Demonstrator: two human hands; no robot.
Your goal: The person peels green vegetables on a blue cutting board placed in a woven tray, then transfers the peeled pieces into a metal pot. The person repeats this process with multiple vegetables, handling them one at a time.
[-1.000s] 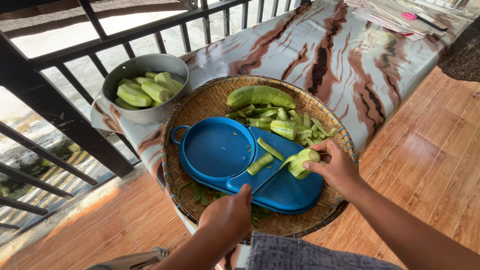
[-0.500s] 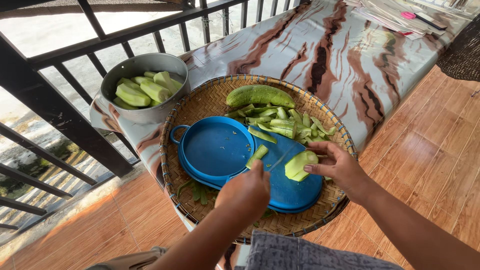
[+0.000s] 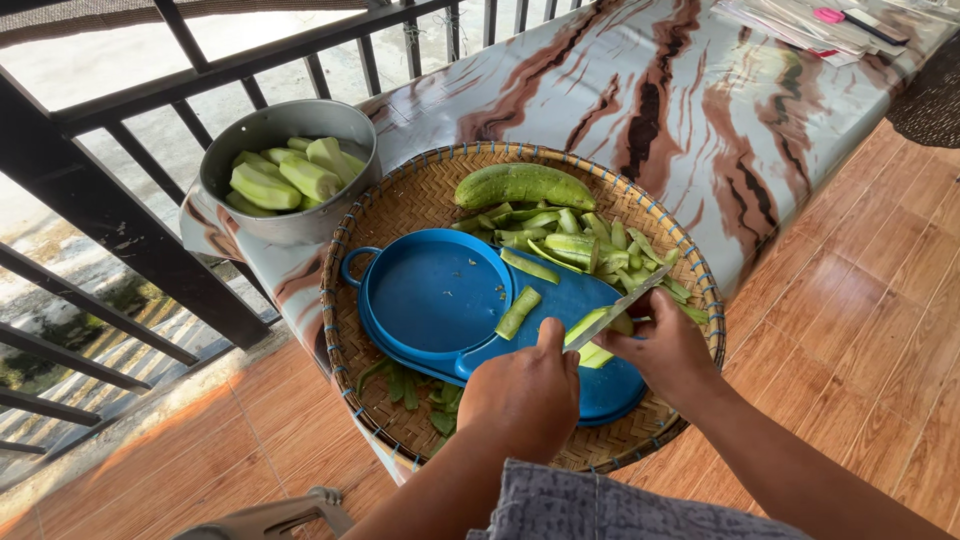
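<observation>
Blue cutting board (image 3: 470,300) sits in the woven tray (image 3: 400,200) to catch peelings; my left hand (image 3: 525,395) steadies the cucumber piece (image 3: 590,335) there; my right hand (image 3: 665,350) has its grip closed around the knife (image 3: 625,300).

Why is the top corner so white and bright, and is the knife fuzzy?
Head view: daylight beyond the black railing washes that ground out to near white; the metal bowl catches soft sheen, no harsh glare; the knife in the right hand looks sharp, as does the left hand; edges bend slightly from the wide lens.
</observation>
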